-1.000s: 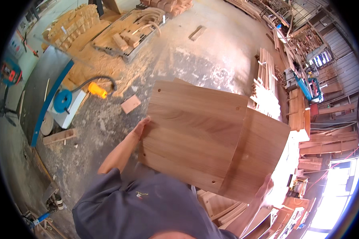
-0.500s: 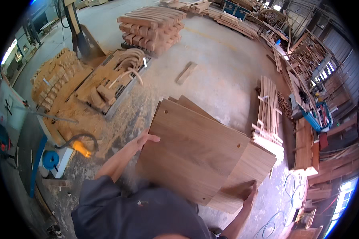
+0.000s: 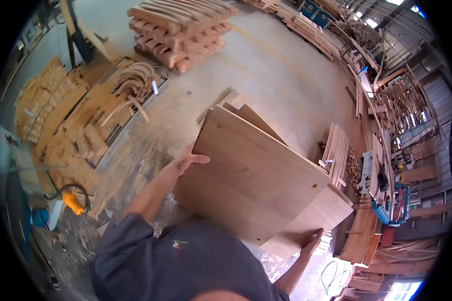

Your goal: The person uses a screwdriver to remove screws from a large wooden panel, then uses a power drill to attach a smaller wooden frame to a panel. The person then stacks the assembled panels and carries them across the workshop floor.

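Observation:
A stack of flat wooden panels (image 3: 251, 180) is held up in front of me, the boards fanned out so that several corners stick out at the far edge and the right. The top panel has a small round hole near each corner. My left hand (image 3: 185, 163) is closed around the left edge, thumb lying over the top face. At the lower right, my right hand (image 3: 312, 242) grips the edge of a lower panel (image 3: 326, 205); its fingers are partly hidden beneath the boards.
Curved wooden pieces (image 3: 183, 30) are piled on the floor ahead. Sawdust and wood parts (image 3: 90, 130) lie to the left, near a yellow tool (image 3: 73, 203) and a blue round object (image 3: 40, 217). On the right are bundled wooden strips (image 3: 336, 150) and a long wooden box (image 3: 359, 236).
The view has swung, and the floor piles now sit further left and lower. The panels are tilted more steeply, and both hands keep their grip.

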Demonstrator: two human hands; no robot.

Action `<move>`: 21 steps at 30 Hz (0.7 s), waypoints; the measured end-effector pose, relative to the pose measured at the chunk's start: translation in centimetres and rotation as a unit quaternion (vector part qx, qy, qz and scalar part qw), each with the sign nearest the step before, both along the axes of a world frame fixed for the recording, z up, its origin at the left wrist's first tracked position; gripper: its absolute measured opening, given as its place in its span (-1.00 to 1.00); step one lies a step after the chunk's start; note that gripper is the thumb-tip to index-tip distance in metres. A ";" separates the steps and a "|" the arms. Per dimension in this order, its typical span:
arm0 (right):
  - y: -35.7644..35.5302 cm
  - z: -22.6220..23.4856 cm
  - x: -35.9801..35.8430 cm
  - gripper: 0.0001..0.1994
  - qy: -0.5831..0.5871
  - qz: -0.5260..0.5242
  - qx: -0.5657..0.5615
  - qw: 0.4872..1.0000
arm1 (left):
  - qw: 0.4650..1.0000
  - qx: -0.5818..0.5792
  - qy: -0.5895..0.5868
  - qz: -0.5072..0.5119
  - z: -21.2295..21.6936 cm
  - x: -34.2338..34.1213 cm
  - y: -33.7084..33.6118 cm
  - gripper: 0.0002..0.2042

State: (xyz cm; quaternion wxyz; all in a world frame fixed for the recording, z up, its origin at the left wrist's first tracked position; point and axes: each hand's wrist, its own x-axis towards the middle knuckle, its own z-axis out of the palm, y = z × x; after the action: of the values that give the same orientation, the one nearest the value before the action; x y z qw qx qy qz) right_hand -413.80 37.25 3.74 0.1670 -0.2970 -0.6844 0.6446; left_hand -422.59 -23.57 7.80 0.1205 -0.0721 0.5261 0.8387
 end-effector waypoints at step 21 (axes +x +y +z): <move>8.2 -1.3 -86.7 -0.36 -0.006 0.010 -0.017 1.000 | 0.993 -0.009 0.033 0.114 0.6 -79.0 3.8 -0.14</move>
State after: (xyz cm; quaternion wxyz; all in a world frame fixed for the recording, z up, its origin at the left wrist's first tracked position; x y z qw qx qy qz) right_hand -500.46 45.43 2.47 0.1509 -0.2971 -0.6771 0.6561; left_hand -501.58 -19.81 8.38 0.0060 -0.1045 0.5257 0.8442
